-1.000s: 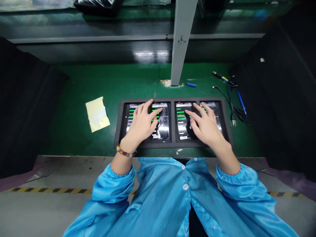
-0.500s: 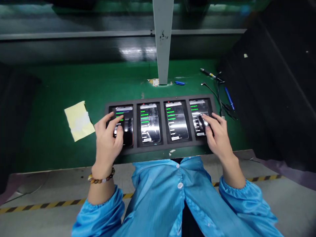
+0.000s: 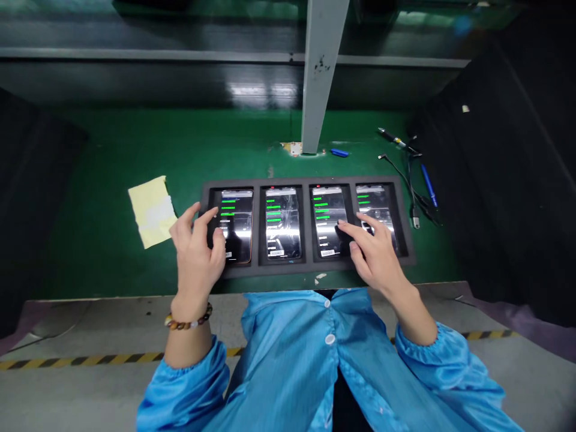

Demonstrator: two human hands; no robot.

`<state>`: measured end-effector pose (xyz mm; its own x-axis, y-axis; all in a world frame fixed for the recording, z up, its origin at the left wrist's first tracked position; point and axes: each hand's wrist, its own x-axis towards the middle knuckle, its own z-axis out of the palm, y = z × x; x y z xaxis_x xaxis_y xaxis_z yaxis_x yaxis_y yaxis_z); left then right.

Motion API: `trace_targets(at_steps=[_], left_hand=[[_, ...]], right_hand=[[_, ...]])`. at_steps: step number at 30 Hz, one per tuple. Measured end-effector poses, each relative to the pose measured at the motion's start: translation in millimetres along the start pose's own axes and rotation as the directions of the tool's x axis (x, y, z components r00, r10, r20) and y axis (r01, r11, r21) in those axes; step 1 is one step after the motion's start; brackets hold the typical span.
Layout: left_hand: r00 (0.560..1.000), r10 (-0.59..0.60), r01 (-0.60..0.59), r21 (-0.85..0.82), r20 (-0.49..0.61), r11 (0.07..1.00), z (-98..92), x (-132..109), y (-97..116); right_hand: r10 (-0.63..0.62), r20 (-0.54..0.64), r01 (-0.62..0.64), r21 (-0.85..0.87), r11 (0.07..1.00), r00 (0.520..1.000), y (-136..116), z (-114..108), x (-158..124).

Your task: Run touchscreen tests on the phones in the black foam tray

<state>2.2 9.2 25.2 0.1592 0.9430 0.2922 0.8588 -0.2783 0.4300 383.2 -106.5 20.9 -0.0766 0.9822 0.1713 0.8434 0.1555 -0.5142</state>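
A dark grey foam tray (image 3: 252,271) holds several smartphones in a row, one per compartment, screens lit with green-marked lines of text. My left hand (image 3: 194,249), fingers apart, hovers over the left edge of the leftmost smartphone (image 3: 239,231); whether a fingertip touches it I cannot tell. Beside that lies a second smartphone (image 3: 283,219) under no hand. My right hand (image 3: 380,258) is open, its index fingertip at the screen of the third smartphone (image 3: 324,210). Its other fingers and palm partly cover the rightmost smartphone (image 3: 377,207). Neither hand grips anything.
Left of the tray lies a yellow paper (image 3: 150,216) on the green table (image 3: 108,162). A grey post (image 3: 321,78) rises behind the tray, near a blue cap (image 3: 339,153). To the right are black cables (image 3: 411,186), a pen (image 3: 391,138), a blue pen (image 3: 429,185) and dark cloth (image 3: 508,162).
My right hand has moved left from the rightmost smartphone to the third one. My left hand has drawn slightly left off the leftmost screen. The camera view has shifted a little.
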Motion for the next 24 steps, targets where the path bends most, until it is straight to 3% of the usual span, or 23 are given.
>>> trace_targets(at_steps=[5, 10, 13, 17, 20, 24], left_hand=[[0.995, -0.100, 0.099, -0.093, -0.012, 0.991, 3.5, 0, -6], [0.987, -0.154, 0.159, -0.193, 0.039, 0.968, 3.1, 2, -15], [0.978, -0.194, 0.206, -0.211, 0.076, 0.956, 4.5, 3, -17], [0.967, -0.246, 0.255, -0.204, 0.068, 0.945, 10.5, 8, -19], [0.955, -0.290, 0.295, -0.127, 0.055, 0.947, 13.2, 14, -20], [0.951, -0.305, 0.309, -0.079, 0.057, 0.948, 11.6, 18, -17]], right_hand=[[-0.081, -0.033, 0.082, 0.029, 0.996, 0.996, -20, 15, 17], [-0.200, 0.063, 0.196, 0.063, 0.979, 0.978, -59, 38, 46], [-0.196, 0.061, 0.193, 0.049, 0.980, 0.979, -66, 37, 50], [-0.120, -0.054, 0.123, 0.049, 0.991, 0.991, -43, 18, 33], [0.013, -0.132, -0.009, 0.032, 0.999, 0.991, -14, 3, 14], [0.194, -0.259, -0.190, 0.040, 0.981, 0.946, 20, -7, -12]])
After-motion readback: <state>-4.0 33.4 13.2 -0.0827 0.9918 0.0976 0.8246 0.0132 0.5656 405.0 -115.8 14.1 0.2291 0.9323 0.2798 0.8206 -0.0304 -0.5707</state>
